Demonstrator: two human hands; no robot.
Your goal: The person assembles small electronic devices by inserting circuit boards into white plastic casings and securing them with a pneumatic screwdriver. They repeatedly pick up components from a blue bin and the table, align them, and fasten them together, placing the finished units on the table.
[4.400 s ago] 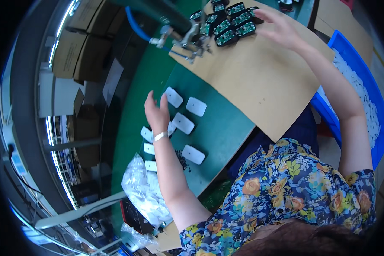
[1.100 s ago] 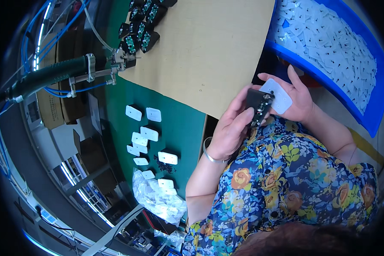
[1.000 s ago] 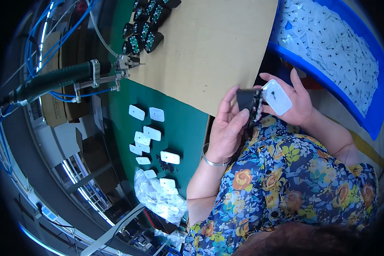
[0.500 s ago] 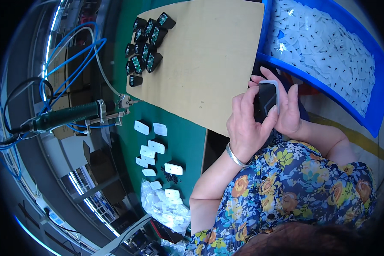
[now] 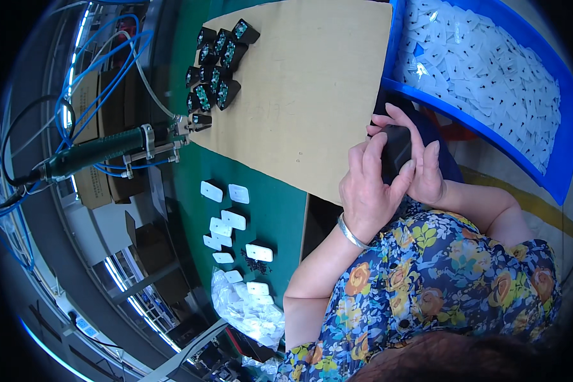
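My left hand (image 5: 367, 175), with a silver bangle at the wrist, grips a black plastic housing (image 5: 396, 151) with its thumb and fingers. From the right, my right hand (image 5: 428, 167) cups the same housing, its fingers curved around the far side. The hands hold it above the near right edge of a cardboard sheet (image 5: 299, 95). Several black housings with green circuit boards (image 5: 219, 70) stand grouped at the sheet's far left corner. My fingers cover much of the held housing.
A blue bin (image 5: 477, 105) of white translucent pieces stands at the right. On the green table (image 5: 274, 197) lie white rectangular covers (image 5: 233, 219), a small pile of dark screws (image 5: 256, 264) and a clear plastic bag (image 5: 235, 302). A green power screwdriver (image 5: 99, 155) hangs at left.
The housing has turned in my hands, and the pale rim seen along its right side is hidden now. The hanging screwdriver has swung slightly, its tip farther up by the cardboard corner.
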